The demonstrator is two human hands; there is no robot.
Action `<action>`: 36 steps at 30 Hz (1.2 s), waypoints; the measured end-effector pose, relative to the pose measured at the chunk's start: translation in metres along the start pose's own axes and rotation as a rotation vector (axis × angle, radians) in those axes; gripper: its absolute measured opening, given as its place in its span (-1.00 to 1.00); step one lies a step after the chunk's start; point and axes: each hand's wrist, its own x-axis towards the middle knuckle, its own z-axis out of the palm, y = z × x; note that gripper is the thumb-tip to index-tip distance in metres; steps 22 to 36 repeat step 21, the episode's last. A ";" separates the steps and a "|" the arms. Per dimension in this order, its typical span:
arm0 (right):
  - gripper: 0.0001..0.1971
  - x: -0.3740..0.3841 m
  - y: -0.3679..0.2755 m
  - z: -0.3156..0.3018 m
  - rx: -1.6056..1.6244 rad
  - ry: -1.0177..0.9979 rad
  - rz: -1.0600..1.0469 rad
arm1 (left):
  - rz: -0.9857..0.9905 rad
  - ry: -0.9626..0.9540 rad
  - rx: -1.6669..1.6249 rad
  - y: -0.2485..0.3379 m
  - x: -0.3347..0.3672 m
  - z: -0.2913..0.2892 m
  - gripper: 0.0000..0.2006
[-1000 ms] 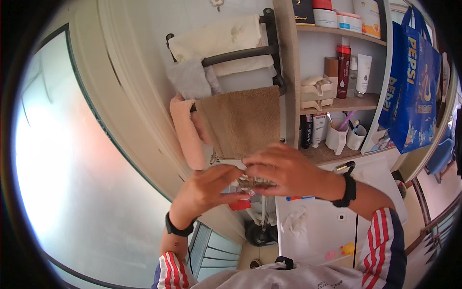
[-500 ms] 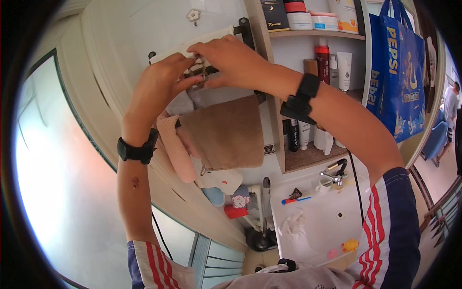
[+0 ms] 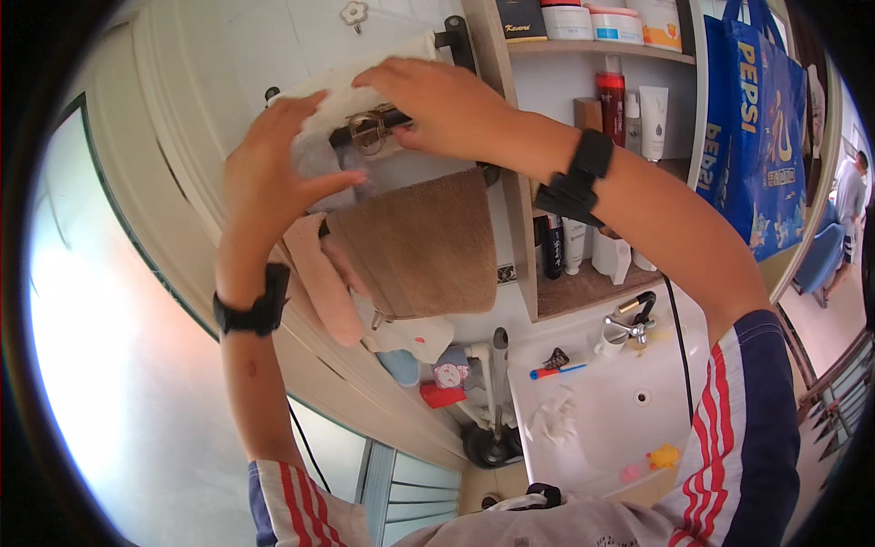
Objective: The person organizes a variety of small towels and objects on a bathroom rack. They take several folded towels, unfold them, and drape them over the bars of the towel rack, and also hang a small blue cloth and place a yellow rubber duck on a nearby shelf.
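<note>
A small brown open-framed clip (image 3: 368, 134), which looks like a hair clip, sits on the black towel bar (image 3: 342, 138). To its left, my left hand (image 3: 273, 169) is open, thumb and fingers spread wide, holding nothing. My right hand (image 3: 447, 105) arches over the bar just right of the clip. Its fingers stretch out over the white cloth (image 3: 333, 105) behind, and its thumb lies below near the bar; I see nothing in its grasp. Lower down, a brown towel (image 3: 419, 246) hangs beside a pink towel (image 3: 328, 292).
Right of the rack stands an open wooden shelf (image 3: 592, 50) with bottles, tubes and jars. A blue bag (image 3: 756, 137) hangs beyond it. Below is a white sink (image 3: 592, 428) with a tap (image 3: 632, 326), a white cloth and a yellow toy. Another person (image 3: 852, 196) is far right.
Both hands have come off the clip, which now rests on the bar. My left hand has moved left and down with its fingers spread; my right hand's fingers have parted.
</note>
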 end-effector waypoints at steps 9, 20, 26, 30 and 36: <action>-0.64 -0.075 -0.034 0.019 -0.034 -0.196 0.026 | -0.628 -0.107 -0.233 0.006 -0.102 0.011 -0.72; -0.66 -0.088 -0.029 0.006 -0.035 -0.269 0.082 | -0.481 0.084 -0.094 0.017 -0.103 0.046 -0.87; -0.65 -0.088 -0.029 0.005 -0.036 -0.289 0.092 | -0.454 0.074 -0.050 0.020 -0.101 0.048 -0.85; -0.65 -0.088 -0.029 0.005 -0.036 -0.289 0.092 | -0.454 0.074 -0.050 0.020 -0.101 0.048 -0.85; -0.65 -0.088 -0.029 0.005 -0.036 -0.289 0.092 | -0.454 0.074 -0.050 0.020 -0.101 0.048 -0.85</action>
